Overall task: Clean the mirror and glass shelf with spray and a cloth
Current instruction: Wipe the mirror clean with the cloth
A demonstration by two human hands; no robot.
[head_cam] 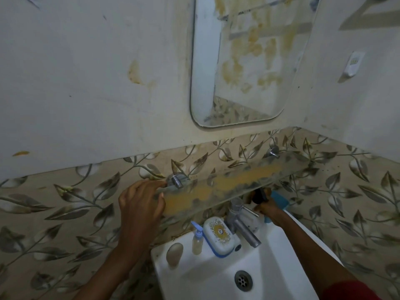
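The left hand (pixel 140 202) grips the left end of the glass shelf (pixel 238 180), fingers on top beside the metal bracket (pixel 176 180). The shelf, smeared yellow-orange, runs across to the right hand (pixel 270 210), which sits just below its front edge, wrapped round a blue spray bottle (pixel 280 199) with a black trigger. The stained mirror (pixel 249 61) hangs above both hands, and the sink (pixel 270 256) lies below them
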